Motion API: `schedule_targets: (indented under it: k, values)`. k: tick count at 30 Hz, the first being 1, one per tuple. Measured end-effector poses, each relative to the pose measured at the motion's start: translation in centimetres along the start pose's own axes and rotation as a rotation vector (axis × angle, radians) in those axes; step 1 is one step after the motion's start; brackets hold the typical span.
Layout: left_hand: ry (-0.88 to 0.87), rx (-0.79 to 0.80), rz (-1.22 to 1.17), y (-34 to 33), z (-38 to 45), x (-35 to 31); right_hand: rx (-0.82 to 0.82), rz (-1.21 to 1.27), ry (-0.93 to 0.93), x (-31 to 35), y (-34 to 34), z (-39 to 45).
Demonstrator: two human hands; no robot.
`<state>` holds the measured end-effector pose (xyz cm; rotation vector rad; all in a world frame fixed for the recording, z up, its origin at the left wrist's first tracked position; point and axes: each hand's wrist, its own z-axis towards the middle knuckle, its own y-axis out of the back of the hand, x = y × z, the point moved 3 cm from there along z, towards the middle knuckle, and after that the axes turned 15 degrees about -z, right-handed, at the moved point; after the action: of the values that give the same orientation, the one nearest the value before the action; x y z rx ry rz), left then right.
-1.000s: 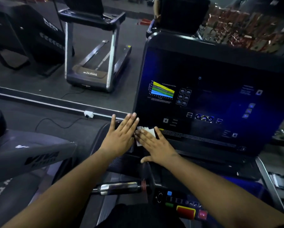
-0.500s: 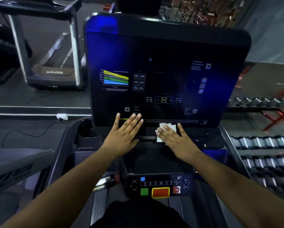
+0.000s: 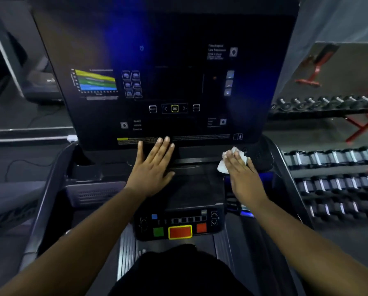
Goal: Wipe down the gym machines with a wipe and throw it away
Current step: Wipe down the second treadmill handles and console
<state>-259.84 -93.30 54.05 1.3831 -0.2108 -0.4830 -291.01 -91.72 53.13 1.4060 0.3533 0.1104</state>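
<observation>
Seen from above, on a treadmill console [image 3: 185, 189]: right hand [image 3: 242, 178] flat with straight fingers, pressing a crumpled white wipe [image 3: 223, 165] onto the ledge just under the screen [image 3: 168, 82], toward its right corner. Left hand [image 3: 153, 167] spread flat and empty, resting on the same ledge at centre, well apart from the right. Ledge running left to right; unwiped stretch probably lying rightward, nearer the right hand. Legible: "OK" on a yellow-framed button [image 3: 174, 108]; other screen text too blurred to read
</observation>
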Motion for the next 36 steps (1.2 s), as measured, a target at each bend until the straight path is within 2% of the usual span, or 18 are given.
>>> schedule_targets:
  k: [2,4,8,14,20,27,31,36]
  values:
    - [0.073,0.019,-0.059,-0.5,-1.1,-0.6,-0.028,0.253,-0.051,2.5,0.1,-0.4]
    - [0.155,0.039,-0.117,-1.1,-3.0,-0.7,0.046,0.371,0.012,5.7,0.8,-1.2]
    - [0.273,0.086,-0.253,-2.0,-7.9,0.1,0.421,0.177,0.121,8.8,1.7,-4.7]
    - [0.474,0.212,-0.431,-2.7,-14.7,2.5,0.625,0.068,0.021,9.1,0.9,-2.9]
    - [0.392,0.35,-0.425,-2.5,-16.9,4.4,0.734,0.052,0.053,12.6,1.7,-0.7]
    - [0.312,0.343,-0.504,-3.3,-17.0,5.6,0.627,0.185,0.239,24.9,4.8,-1.4]
    - [0.279,0.313,-0.492,-3.6,-17.0,5.7,0.629,0.197,0.175,26.6,5.3,-1.0]
    - [0.27,0.296,-0.521,-3.5,-17.2,5.3,0.761,0.134,0.11,26.4,3.9,2.6]
